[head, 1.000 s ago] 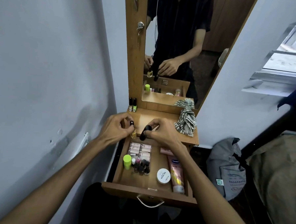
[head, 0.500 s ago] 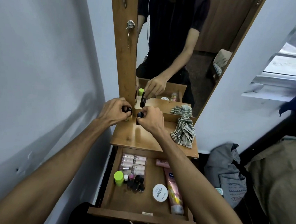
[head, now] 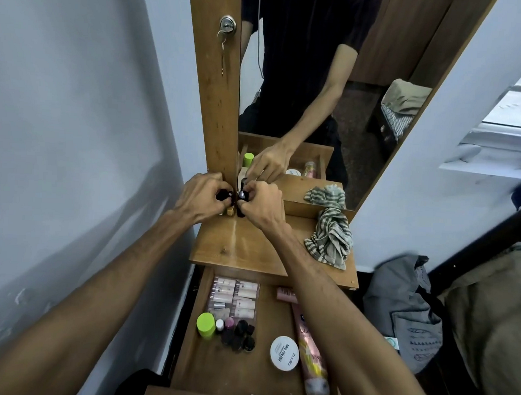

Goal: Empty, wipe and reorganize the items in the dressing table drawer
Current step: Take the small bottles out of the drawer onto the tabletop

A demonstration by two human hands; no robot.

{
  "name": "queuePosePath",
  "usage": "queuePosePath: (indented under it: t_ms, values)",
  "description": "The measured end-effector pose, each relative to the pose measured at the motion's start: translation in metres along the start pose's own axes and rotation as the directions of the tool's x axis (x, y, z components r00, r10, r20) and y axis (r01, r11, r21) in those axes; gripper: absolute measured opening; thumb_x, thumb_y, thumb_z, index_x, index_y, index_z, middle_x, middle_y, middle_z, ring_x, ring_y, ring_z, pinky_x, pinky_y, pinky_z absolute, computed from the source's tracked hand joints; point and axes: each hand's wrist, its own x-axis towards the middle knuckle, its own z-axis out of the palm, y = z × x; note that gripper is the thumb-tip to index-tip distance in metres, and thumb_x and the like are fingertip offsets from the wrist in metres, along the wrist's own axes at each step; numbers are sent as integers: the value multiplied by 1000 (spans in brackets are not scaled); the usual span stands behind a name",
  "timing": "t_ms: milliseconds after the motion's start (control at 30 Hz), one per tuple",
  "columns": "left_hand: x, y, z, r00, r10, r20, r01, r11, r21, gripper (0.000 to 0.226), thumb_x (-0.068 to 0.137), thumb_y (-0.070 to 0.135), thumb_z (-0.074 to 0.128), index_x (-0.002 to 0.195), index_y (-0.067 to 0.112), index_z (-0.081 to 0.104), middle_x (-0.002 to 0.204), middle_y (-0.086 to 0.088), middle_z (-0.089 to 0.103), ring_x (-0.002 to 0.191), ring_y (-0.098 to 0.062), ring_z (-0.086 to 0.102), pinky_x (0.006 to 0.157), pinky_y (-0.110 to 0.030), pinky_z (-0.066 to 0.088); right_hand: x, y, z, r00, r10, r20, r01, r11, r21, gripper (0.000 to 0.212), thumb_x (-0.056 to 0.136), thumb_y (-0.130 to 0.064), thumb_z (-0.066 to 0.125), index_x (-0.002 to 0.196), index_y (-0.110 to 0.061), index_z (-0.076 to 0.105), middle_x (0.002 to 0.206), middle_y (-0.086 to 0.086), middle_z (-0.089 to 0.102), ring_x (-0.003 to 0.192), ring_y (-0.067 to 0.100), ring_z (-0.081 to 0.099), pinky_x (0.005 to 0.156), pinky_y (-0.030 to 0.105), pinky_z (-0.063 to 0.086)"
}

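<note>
Gripping small dark bottles, my left hand (head: 203, 196) and right hand (head: 260, 202) now sit at the desk's (head: 250, 248) back corner by the mirror (head: 319, 94), farther from the drawer (head: 214, 373).

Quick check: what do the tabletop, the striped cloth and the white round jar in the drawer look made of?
Tabletop: wood or wood laminate, semi-gloss; grain, a knot and light streaks show.
Cloth: soft woven fabric, matte, crumpled into folds.
Jar: probably plastic, smooth white printed lid; body hidden.
</note>
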Motion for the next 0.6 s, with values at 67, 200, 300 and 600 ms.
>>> queuePosePath:
  t_ms: [67,200,300,600]
  values:
    - [2,1,2,1000,-3,-7,3,1000,11,25,86,28,69,107,15,77,89,-1,66,80,-21,59,73,-31,45,-1,2,4,1000,-9,-18,10,1000,18,23,78,-21,73,100,-19,78,81,0,76,82,25,71,67,26,51]
    - [3,5,7,999,-29,-14,30,999,26,27,86,27,67,110,17,75,94,-1,68,86,-23,62,81,-35,49,-2,5,12,999,-4,-55,7,998,60,27,81,-21,74,108,-18,75,89,1,76,85,22,72,69,22,49]
    - [2,6,9,999,-38,-22,39,999,34,29,86,26,69,112,15,74,96,-2,69,87,-24,63,83,-37,49,-3,6,15,996,-10,-83,17,997,80,32,82,-19,75,113,-17,71,93,5,76,88,23,71,71,24,51]
    - [-8,7,2,996,-47,-75,49,999,14,34,84,24,72,117,14,71,92,-1,63,86,-22,60,83,-38,49,-12,7,12,993,-43,-106,56,991,120,43,80,-15,74,122,-20,63,94,5,77,89,24,73,80,34,60]
